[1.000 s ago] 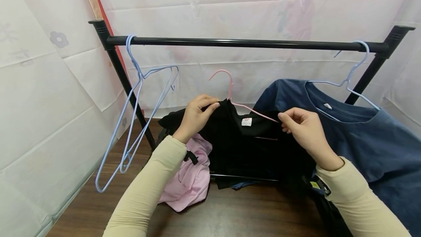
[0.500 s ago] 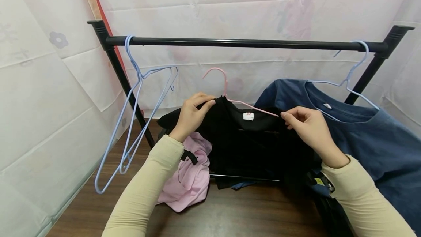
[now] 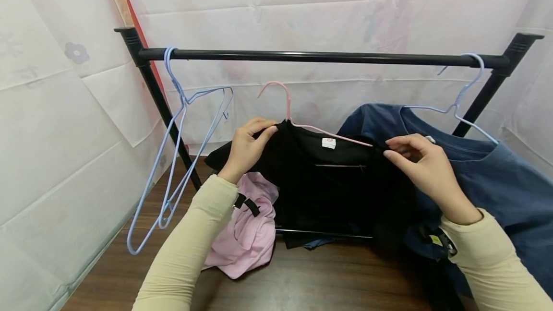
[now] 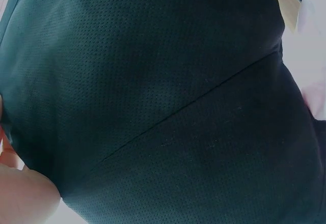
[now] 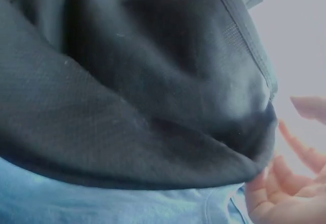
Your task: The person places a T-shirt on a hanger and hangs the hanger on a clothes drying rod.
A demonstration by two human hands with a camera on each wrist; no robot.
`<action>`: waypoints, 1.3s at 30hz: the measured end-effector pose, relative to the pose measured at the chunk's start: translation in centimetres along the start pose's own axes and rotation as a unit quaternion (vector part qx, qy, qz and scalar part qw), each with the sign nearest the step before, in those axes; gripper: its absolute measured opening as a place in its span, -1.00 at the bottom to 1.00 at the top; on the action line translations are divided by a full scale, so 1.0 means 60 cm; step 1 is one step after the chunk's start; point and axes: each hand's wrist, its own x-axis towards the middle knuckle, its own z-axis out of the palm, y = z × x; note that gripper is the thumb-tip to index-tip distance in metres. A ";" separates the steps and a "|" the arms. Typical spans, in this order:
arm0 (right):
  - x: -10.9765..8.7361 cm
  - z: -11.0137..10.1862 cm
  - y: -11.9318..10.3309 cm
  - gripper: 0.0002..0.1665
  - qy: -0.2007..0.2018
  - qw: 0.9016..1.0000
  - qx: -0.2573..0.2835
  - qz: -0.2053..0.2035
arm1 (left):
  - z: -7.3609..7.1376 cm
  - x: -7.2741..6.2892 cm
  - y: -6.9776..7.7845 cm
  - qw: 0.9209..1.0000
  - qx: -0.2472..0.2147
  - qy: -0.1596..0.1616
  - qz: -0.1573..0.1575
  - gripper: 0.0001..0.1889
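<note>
A black T-shirt (image 3: 319,191) with a white neck label hangs partly over a pink hanger (image 3: 288,102). The hanger's hook stands free below the rack bar, and its right arm runs across the neck opening. My left hand (image 3: 247,148) pinches the shirt's shoulder just left of the hook. In the left wrist view, the thumb (image 4: 28,196) presses on the dark mesh cloth. At the hanger's right end, my right hand (image 3: 425,169) pinches the edge of the other shoulder. The right wrist view has the fingers (image 5: 285,183) at the cloth's edge, partly hidden behind it.
A black rack bar (image 3: 319,56) crosses behind the hands. Blue hangers (image 3: 174,124) hang at its left end. A navy T-shirt (image 3: 484,181) hangs from a blue hanger (image 3: 463,91) at the right. Pink cloth (image 3: 246,239) lies on the brown table (image 3: 328,277).
The pink hanger and black shirt have shifted left and up with my left hand. My right hand has moved right along the hanger's arm, drawing the shoulder outward.
</note>
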 end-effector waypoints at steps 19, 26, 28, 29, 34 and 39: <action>0.020 -0.020 0.016 -0.74 -0.065 0.997 -0.044 -0.024 | -0.011 0.012 0.003 1.000 -0.007 0.019 0.004 -0.83; 0.031 -0.005 -0.004 -0.75 -0.075 0.994 -0.066 -0.042 | -0.006 0.013 0.010 1.000 -0.011 0.014 0.019 -0.84; 0.033 -0.002 -0.009 -0.74 -0.081 0.993 -0.068 -0.042 | -0.005 0.012 0.011 1.000 -0.013 0.012 0.021 -0.84; 0.034 0.000 -0.011 -0.74 -0.085 0.993 -0.069 -0.042 | -0.004 0.012 0.012 1.000 -0.015 0.012 0.023 -0.84; 0.036 0.008 -0.022 -0.73 -0.100 0.992 -0.062 -0.052 | -0.003 0.012 0.014 1.000 -0.013 0.012 0.022 -0.83; 0.039 0.016 -0.029 -0.78 -0.095 0.991 -0.066 -0.065 | 0.000 0.012 0.017 1.000 -0.006 0.013 0.024 -0.84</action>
